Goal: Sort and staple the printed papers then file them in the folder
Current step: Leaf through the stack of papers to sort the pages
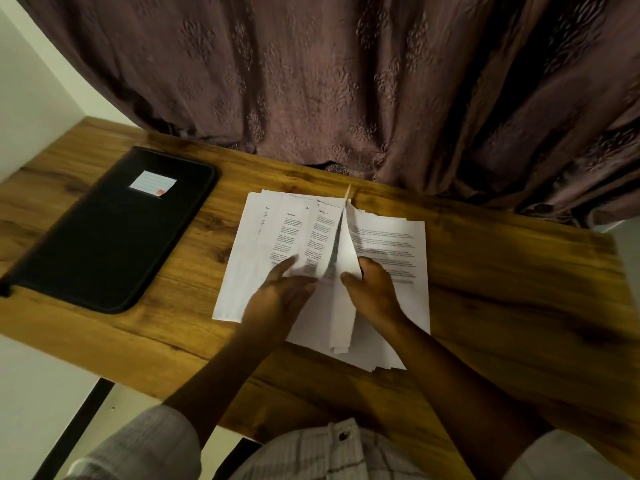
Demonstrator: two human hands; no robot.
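A loose pile of printed papers (384, 244) lies spread on the wooden table (502, 306), in the middle. My right hand (372, 289) pinches one sheet (343, 244) near its lower edge and holds it raised on edge above the pile. My left hand (280, 292) rests with straight fingers on the fanned sheets at the left of the pile. A black zipped folder (104, 237) with a small white label lies shut on the table's left side, apart from the papers. No stapler is in view.
A dark patterned curtain (346, 81) hangs along the table's far edge, just behind the papers. A white wall (31, 98) stands at the left. The table's near edge runs below my forearms.
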